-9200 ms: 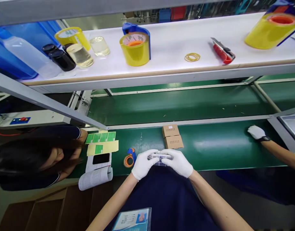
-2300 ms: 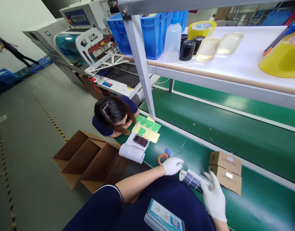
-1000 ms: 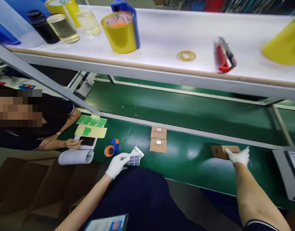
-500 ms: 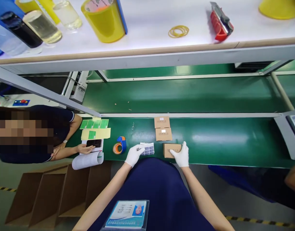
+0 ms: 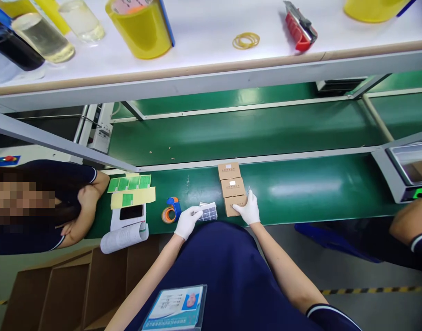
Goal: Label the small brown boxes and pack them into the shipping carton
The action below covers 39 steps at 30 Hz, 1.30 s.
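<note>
The right hand point(image 5: 248, 209) hid the near box's point(image 5: 230, 202) right end; print on the sticker sheet point(image 5: 208, 212) was too small to read.

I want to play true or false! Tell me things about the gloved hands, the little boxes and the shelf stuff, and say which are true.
1. Three small cardboard boxes sit in a row on the green belt. True.
2. The right hand rests on the farthest box. False: it rests on the nearest box.
3. The left hand pinches a label sheet. True.
4. The box cutter on the shelf is blue. False: it is red.
5. The tape dispenser lies right of the boxes. False: it lies left of them, beside the label sheet.
</note>
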Available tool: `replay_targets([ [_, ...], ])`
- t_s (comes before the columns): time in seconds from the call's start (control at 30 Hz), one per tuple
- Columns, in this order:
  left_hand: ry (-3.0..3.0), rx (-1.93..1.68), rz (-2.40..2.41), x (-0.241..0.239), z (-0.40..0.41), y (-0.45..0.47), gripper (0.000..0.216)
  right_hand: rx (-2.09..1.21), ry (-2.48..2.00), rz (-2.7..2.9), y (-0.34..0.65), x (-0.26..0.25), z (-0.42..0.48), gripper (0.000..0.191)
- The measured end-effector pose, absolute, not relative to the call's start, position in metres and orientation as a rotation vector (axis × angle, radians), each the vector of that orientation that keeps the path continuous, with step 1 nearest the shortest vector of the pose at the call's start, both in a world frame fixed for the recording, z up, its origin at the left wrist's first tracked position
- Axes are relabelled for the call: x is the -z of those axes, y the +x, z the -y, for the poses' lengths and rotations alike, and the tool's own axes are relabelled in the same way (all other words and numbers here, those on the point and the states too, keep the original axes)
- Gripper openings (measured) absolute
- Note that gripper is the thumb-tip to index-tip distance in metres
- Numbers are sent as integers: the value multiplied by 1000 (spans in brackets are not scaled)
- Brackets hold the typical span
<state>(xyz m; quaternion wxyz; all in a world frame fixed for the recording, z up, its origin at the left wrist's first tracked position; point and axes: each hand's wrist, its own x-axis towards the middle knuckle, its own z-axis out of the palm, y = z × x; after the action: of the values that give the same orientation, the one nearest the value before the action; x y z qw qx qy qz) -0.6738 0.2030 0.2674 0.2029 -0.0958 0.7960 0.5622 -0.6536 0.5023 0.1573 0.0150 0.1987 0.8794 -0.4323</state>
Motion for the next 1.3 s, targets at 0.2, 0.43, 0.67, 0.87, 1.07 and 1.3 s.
replay_targets([
  [0.2,-275,-1608,-2180,-267,-205,-679,32,1264,574,-2925,-656,-168,-505,95],
  [0.43,-261,-1562,-2186,-263,-197,-680,33,1568,482,-2646,-669,-183,-521,56],
  [0.67,-292,-1566,-2152,-269,-199,-681,34,1498,377,-2553,-684,-186,-510,61],
  [0.87,-332,-1550,-2126,-267,-197,-684,33,1436,371,-2543,-691,-185,-512,68],
  [1.07,-333,-1565,-2116,-260,-194,-683,35,1389,403,-2559,-692,-184,-509,69],
  [1.3,-353,-1564,-2116,-252,-188,-684,37,1365,395,-2583,-692,-182,-509,66],
])
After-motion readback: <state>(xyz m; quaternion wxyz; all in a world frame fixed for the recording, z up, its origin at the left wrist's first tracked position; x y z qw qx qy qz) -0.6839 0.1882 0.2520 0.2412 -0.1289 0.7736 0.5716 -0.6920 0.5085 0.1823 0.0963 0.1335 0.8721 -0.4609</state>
